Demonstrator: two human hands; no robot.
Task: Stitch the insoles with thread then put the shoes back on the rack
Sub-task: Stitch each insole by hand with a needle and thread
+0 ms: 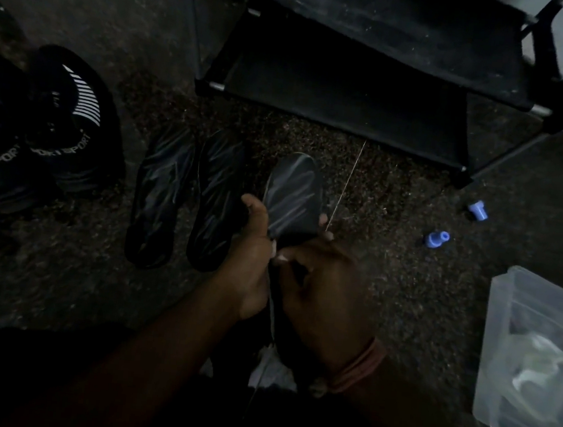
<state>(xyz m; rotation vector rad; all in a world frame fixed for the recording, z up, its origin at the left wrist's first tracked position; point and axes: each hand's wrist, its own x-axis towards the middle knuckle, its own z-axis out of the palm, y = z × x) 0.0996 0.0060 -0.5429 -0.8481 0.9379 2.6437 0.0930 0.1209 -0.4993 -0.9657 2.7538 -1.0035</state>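
Clear tub [505, 303], pale contents unclear

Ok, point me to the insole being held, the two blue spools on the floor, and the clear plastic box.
held insole [294, 187], head view, on its upper face.
far blue spool [478, 210], head view, on its body.
near blue spool [437, 239], head view, on its body.
clear plastic box [498, 303], head view, on its left wall.

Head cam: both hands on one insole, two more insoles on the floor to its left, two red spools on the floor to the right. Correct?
Not quite: the two spools are blue, not red, as the head view shows. The rest holds: left hand and right hand hold one insole, and two more insoles lie to its left.
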